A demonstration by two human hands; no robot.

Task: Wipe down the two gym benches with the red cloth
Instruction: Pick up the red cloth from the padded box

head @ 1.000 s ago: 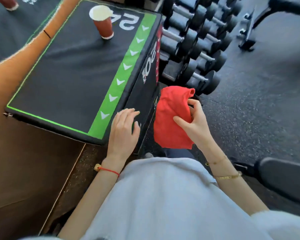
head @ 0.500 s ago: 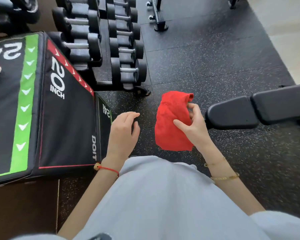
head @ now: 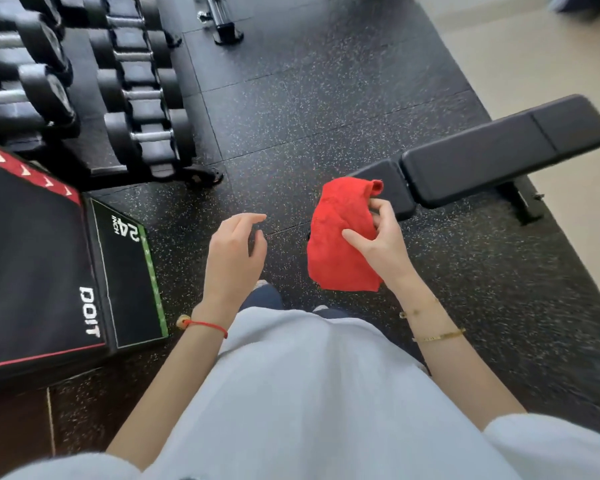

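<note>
Two hands are raised in front of the person's pale shirt (head: 309, 393), above a black rubber floor (head: 326, 98) flecked with light specks. The right hand (head: 383, 244) grips a red cloth (head: 340, 237), thumb pressed against its near face and fingers curled round its right edge, so the cloth hangs bunched and loose in the air. The left hand (head: 234, 258) holds nothing; its fingers are relaxed and lightly bent, well clear of the cloth. One black padded bench (head: 492, 157) stands on the floor just beyond the cloth, running off to the right, and its near end is partly hidden behind the cloth's upper corner. To the left sits a black jump box (head: 39, 271) with red and green edging and white lettering. Behind it, a rack of black dumbbells (head: 136, 95) fills the upper left. A red string bracelet (head: 205, 325) circles the left wrist, and thin gold bracelets (head: 437, 336) circle the right.
</note>
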